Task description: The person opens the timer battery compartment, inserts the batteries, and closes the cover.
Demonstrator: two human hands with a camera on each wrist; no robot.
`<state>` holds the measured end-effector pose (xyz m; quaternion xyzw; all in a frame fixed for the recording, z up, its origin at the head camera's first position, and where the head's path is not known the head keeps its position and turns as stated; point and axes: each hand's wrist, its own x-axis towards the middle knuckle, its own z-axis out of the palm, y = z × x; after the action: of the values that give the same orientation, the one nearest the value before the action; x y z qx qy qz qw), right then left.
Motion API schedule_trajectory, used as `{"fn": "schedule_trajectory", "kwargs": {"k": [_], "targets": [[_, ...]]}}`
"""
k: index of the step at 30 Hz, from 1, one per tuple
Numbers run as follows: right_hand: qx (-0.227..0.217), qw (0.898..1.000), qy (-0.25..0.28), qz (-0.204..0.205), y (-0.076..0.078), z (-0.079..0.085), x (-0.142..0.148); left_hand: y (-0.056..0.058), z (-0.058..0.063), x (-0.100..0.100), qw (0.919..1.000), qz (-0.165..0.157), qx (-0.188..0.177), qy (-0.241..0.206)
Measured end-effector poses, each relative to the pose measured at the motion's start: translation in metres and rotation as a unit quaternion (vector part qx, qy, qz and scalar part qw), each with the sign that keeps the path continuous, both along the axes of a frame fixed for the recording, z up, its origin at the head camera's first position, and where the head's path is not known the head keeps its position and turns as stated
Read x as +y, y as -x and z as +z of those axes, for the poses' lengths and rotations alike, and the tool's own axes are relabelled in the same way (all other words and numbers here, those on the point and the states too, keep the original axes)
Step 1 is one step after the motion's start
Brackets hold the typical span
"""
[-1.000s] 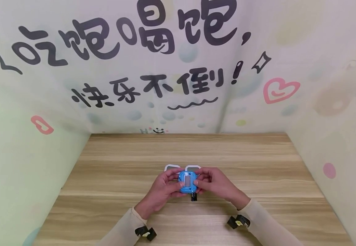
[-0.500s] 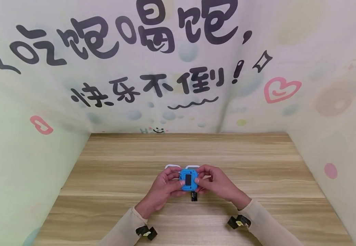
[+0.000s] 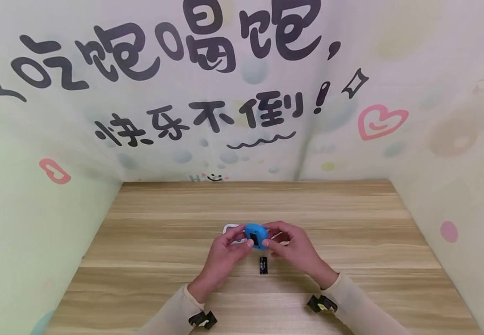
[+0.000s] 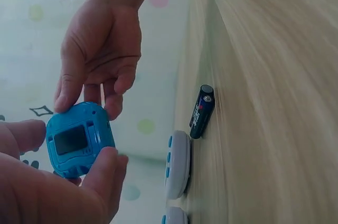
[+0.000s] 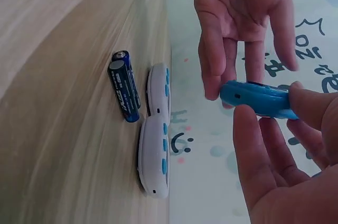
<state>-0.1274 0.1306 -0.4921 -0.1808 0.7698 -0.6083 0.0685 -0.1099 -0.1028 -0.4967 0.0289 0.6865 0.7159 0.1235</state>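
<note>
A small blue rounded-square electronic device [image 3: 256,236] with a dark rectangular window is held up off the table between both hands. In the head view, my left hand [image 3: 222,253] grips its left side, thumb on the near face and fingers behind. My right hand [image 3: 298,244] pinches the opposite side between thumb and fingers. The left wrist view shows the blue device [image 4: 79,139] with its windowed face turned to the camera, while the right wrist view shows its narrow edge. Below the hands, two dark AAA-style batteries [image 5: 124,86] lie side by side on the table.
Two white devices with blue side buttons, a nearer one [image 5: 154,152] and another [image 5: 158,89], lie on the wooden table [image 3: 162,204] beside the batteries. The hands partly cover them in the head view. Printed walls [image 3: 225,158] enclose the table at the back and sides.
The blue device has been tilted and turned in the hands, and has risen slightly; its window went from light to dark. In the head view, the right-hand white device is now hidden behind it.
</note>
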Motion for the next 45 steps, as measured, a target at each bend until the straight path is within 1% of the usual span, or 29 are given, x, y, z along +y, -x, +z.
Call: {"fn": "schedule_trajectory", "kwargs": {"k": [2,5,7,9,13,16,20,23,25,28,30,33,37,39,42,45], "targets": [[0.059,0.998,-0.026,-0.011,-0.001,0.0,-0.003,0.0,0.001,0.001,0.9999,0.0,-0.006,-0.012],[0.137,0.989,-0.057,-0.024,-0.002,-0.001,-0.007,0.0,0.002,0.003,0.9991,-0.002,-0.023,-0.035],[0.166,0.984,-0.065,-0.021,-0.003,-0.001,-0.01,0.0,0.003,0.004,0.9979,-0.007,-0.034,-0.055],[0.175,0.982,-0.067,-0.015,-0.004,-0.001,-0.012,0.0,0.003,0.005,0.9968,-0.01,-0.04,-0.068],[0.157,0.984,-0.078,-0.011,-0.005,-0.001,-0.014,0.0,0.002,0.005,0.9942,-0.017,-0.043,-0.097],[0.12,0.989,-0.084,-0.011,-0.004,0.001,-0.012,0.001,0.002,0.004,0.9916,-0.025,-0.039,-0.121],[0.063,0.996,-0.064,0.01,-0.001,0.001,-0.007,0.002,0.004,0.002,0.9879,-0.042,-0.023,-0.147],[0.034,0.998,-0.044,0.029,0.001,0.0,-0.004,0.002,0.004,0.0,0.9866,-0.053,-0.01,-0.154],[0.024,0.998,-0.037,0.038,0.003,0.0,-0.001,0.002,0.004,-0.002,0.9877,-0.059,-0.004,-0.145],[0.024,0.998,-0.036,0.046,0.005,0.0,0.003,0.004,0.002,-0.006,0.9915,-0.071,0.003,-0.109],[0.03,0.997,-0.043,0.048,0.005,0.0,0.005,0.005,0.001,-0.009,0.9933,-0.08,0.005,-0.083],[0.045,0.996,-0.058,0.046,0.005,0.001,0.01,0.007,0.001,-0.012,0.9939,-0.095,0.005,-0.056],[0.069,0.994,-0.078,0.042,0.004,0.002,0.016,0.011,0.002,-0.009,0.9926,-0.117,0.008,-0.032],[0.079,0.992,-0.088,0.039,0.005,0.002,0.021,0.015,0.002,-0.006,0.9915,-0.129,0.015,-0.017],[0.092,0.99,-0.105,0.033,0.007,-0.001,0.028,0.021,0.004,0.002,0.9893,-0.138,0.04,0.024],[0.102,0.987,-0.125,0.023,0.01,-0.004,0.037,0.028,0.006,0.012,0.9842,-0.147,0.071,0.07]]}}
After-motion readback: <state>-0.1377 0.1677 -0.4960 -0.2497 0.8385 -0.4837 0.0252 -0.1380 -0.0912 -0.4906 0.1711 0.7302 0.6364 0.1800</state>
